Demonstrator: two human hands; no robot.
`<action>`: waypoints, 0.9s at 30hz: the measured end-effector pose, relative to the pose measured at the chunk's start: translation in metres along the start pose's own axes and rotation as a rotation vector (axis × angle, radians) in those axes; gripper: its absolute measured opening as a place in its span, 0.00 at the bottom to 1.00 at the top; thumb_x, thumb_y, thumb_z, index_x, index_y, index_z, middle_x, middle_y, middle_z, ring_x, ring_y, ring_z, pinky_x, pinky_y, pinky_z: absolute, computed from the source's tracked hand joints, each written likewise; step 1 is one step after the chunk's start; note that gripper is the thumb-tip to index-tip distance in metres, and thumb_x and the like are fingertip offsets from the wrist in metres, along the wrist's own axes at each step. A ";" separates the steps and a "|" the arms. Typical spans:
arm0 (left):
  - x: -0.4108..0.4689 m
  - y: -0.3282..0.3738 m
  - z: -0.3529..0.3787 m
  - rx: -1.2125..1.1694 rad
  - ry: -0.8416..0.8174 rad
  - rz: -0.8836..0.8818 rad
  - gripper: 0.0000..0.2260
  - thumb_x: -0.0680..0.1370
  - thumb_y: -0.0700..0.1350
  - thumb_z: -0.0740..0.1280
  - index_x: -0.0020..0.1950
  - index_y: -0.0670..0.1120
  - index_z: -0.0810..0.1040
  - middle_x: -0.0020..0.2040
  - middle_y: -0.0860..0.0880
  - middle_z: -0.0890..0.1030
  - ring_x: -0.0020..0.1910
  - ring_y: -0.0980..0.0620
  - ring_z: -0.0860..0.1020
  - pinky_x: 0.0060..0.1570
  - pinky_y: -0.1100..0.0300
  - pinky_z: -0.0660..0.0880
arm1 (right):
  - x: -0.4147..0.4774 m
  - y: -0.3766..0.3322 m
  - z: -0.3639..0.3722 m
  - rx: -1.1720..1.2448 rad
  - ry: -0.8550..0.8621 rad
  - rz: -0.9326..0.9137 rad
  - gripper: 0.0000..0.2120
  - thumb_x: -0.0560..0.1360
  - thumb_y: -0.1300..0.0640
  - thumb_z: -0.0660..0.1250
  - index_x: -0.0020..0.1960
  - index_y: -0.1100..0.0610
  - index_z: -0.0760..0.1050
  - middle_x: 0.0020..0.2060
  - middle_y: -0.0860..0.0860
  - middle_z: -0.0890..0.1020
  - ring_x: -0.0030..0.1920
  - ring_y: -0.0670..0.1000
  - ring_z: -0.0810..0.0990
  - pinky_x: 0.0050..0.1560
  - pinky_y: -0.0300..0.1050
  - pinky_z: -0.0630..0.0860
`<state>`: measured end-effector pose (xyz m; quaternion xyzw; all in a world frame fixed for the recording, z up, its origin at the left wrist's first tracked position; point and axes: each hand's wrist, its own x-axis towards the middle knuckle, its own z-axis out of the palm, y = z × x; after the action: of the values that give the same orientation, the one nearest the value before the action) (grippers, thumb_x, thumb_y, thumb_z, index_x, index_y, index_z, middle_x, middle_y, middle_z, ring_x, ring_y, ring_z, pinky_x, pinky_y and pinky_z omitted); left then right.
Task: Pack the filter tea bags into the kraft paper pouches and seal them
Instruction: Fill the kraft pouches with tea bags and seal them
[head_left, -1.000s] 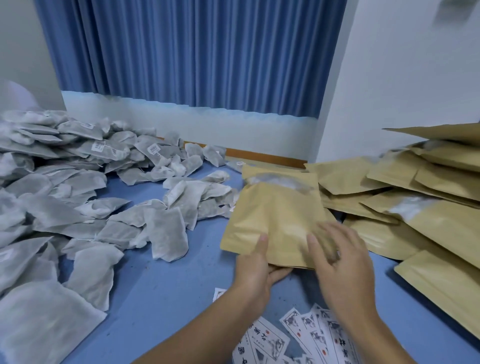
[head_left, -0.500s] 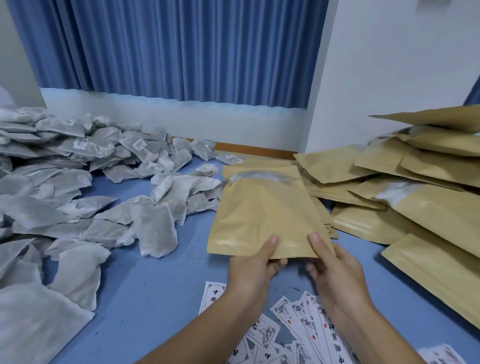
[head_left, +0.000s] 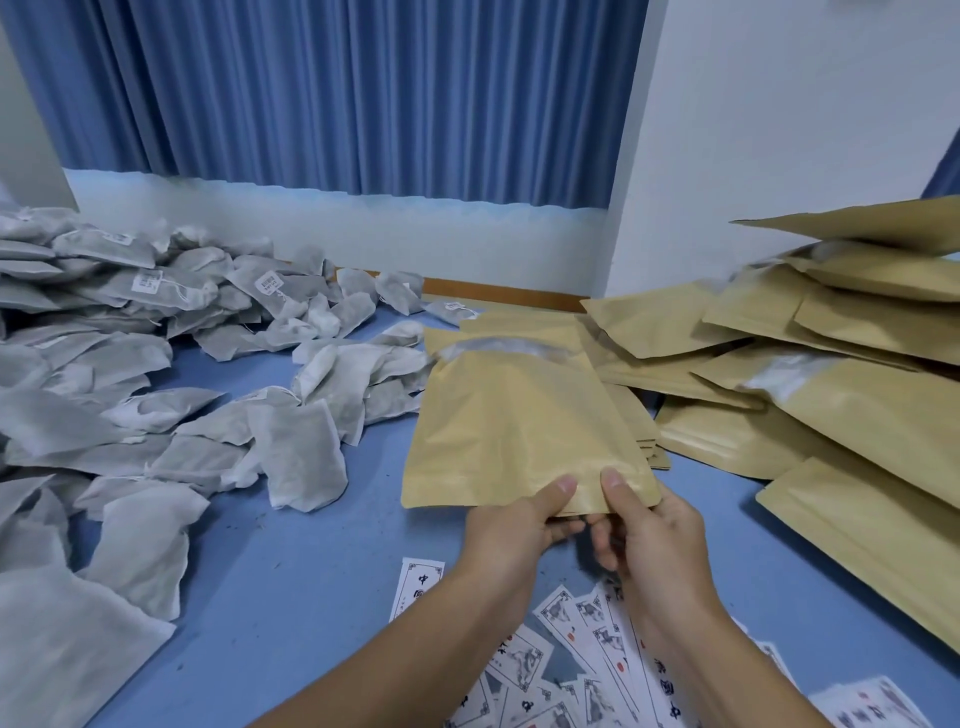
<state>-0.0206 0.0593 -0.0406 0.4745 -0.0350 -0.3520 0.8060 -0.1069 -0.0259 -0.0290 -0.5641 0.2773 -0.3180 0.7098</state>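
I pinched the pouch by its near edge, left hand and right hand together; it seemed light, crinkly, probably empty.

Light bright, even and diffuse; source out of frame. Shadows soft and short: faint ones on the blue bench along the edges of the tea bags. Dull sheen on the clear strip of the kraft pouch, no hard glare. Wide-angle bowing leans the curtain folds outward toward the frame edges. Printed cards at lower right blurred.
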 end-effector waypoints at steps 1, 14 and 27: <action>0.000 0.000 0.000 0.001 -0.011 0.001 0.14 0.73 0.40 0.77 0.54 0.33 0.82 0.47 0.39 0.86 0.42 0.45 0.84 0.49 0.56 0.81 | 0.000 0.000 0.000 0.021 -0.010 0.010 0.13 0.80 0.55 0.67 0.43 0.63 0.75 0.27 0.59 0.72 0.23 0.52 0.66 0.23 0.41 0.63; -0.002 0.005 -0.006 -0.019 0.100 0.163 0.13 0.77 0.45 0.74 0.54 0.37 0.81 0.37 0.42 0.83 0.29 0.49 0.76 0.27 0.58 0.74 | 0.002 0.002 0.002 0.163 0.041 0.061 0.09 0.75 0.58 0.74 0.52 0.60 0.81 0.32 0.51 0.77 0.28 0.48 0.71 0.25 0.41 0.65; -0.002 -0.002 -0.015 0.239 -0.047 0.286 0.04 0.79 0.47 0.71 0.47 0.48 0.85 0.39 0.39 0.83 0.33 0.49 0.76 0.24 0.58 0.70 | 0.001 -0.005 0.016 0.305 -0.021 0.234 0.06 0.74 0.64 0.73 0.43 0.63 0.77 0.29 0.52 0.74 0.27 0.47 0.69 0.23 0.36 0.65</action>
<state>-0.0175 0.0708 -0.0497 0.5489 -0.1623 -0.2382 0.7846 -0.0950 -0.0171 -0.0205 -0.4171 0.2822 -0.2658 0.8220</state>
